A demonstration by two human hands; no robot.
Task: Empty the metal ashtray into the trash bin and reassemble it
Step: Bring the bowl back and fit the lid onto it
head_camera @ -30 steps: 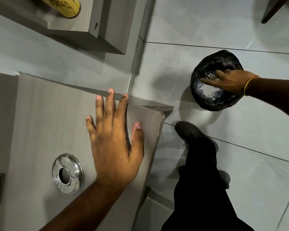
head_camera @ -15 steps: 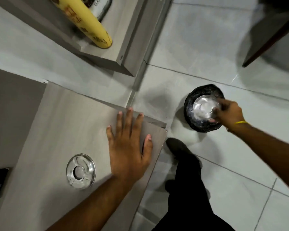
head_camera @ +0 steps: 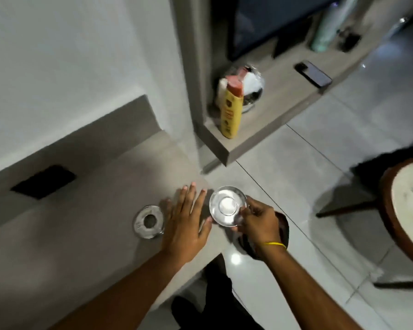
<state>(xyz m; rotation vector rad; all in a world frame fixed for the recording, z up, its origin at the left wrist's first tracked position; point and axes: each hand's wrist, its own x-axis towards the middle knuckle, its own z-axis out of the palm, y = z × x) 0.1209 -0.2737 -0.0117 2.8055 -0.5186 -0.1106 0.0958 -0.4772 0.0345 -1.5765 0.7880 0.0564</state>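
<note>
We hold the ashtray bowl [head_camera: 227, 206] in our right hand [head_camera: 258, 219], fingers closed on its rim, just above the counter [head_camera: 69, 234] corner. Our left hand [head_camera: 185, 225] lies flat and open, holding nothing, between the bowl and the one ashtray lid [head_camera: 149, 221]. The trash bin [head_camera: 283, 228] is mostly hidden behind our right hand. On the shelf [head_camera: 267, 129] — one yellow bottle [head_camera: 231, 110], one phone [head_camera: 313, 73].

You have one view only, from the camera on your head. It looks steeply down and forward over the grey wood-grain counter top [head_camera: 65, 234] on your left and the glossy pale tiled floor [head_camera: 320, 163] on your right, near enough that both forearms fill the lower frame.
</note>
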